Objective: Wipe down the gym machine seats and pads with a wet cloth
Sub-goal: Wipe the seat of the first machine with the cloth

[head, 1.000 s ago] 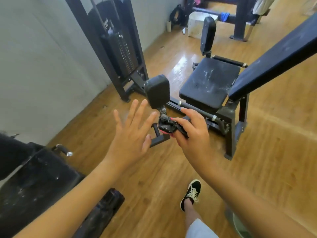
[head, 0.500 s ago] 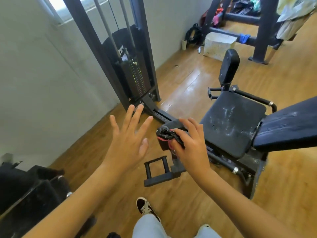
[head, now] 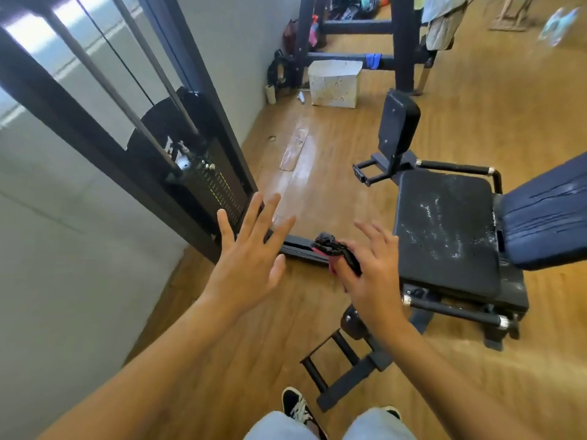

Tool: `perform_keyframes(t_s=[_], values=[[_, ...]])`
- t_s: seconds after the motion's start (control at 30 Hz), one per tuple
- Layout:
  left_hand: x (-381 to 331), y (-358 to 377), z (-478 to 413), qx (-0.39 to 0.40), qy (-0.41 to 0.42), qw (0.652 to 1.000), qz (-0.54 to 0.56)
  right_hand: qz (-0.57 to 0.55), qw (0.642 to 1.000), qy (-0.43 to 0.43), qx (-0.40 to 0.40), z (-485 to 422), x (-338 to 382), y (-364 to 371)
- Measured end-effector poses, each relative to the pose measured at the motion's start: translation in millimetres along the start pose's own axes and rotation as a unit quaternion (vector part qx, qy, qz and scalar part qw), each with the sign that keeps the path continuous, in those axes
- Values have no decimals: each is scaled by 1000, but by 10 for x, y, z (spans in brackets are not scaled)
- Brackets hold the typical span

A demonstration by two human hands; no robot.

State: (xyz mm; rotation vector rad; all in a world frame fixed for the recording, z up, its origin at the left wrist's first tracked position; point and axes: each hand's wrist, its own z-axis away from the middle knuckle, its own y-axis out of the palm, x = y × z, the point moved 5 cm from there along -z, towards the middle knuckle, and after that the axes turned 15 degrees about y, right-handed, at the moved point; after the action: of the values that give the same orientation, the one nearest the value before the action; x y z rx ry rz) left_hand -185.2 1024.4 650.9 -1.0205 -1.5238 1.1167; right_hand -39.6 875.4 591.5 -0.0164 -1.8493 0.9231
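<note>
Left hand (head: 251, 249): raised over the floor, fingers straight and spread apart, holding nothing.
Right hand (head: 373, 271): clamped on the cloth (head: 330, 246), index finger stretched forward.
Cloth: dark with a red edge, bunched, sticking out left of the right hand, just left of the seat (head: 444, 230).
Seat: black, smeared with white marks.
Backrest (head: 546, 217): touches the seat's right side.
Pads: 1 upright (head: 398, 122) beyond the seat, 1 (head: 352, 322) under the right wrist.
Weight stack (head: 219, 188): beyond the left hand.
</note>
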Motion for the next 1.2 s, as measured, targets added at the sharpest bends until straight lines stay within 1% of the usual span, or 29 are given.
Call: perform_keyframes(t_s=[0.13, 0.27, 0.37, 0.47, 0.6, 0.7, 0.9, 1.2], values=[[419, 144, -105, -5, 25, 1000, -6, 0, 999, 24, -22, -120, 200, 292], [764, 440, -303, -5, 31, 998, 56, 34, 997, 44, -45, -280, 253, 602], [1068, 697, -513, 6, 81, 994, 75, 52, 992, 82, -79, -459, 297, 854], [1446, 895, -712, 11, 122, 985, 122, 83, 984, 121, -105, -626, 361, 1176], [1910, 997, -878, 23, 166, 975, 149, 73, 965, 187, -168, -744, 594, 1485], [2160, 1042, -1026, 20, 196, 968, 155, 74, 952, 218, -200, -858, 837, 1618], [2223, 1126, -1352, -18, 243, 952, 186, 43, 944, 247, -215, -1090, 931, 1715], [1906, 1236, -2019, -50, 344, 916, 199, 8, 909, 303, -284, -1439, 533, 1611]])
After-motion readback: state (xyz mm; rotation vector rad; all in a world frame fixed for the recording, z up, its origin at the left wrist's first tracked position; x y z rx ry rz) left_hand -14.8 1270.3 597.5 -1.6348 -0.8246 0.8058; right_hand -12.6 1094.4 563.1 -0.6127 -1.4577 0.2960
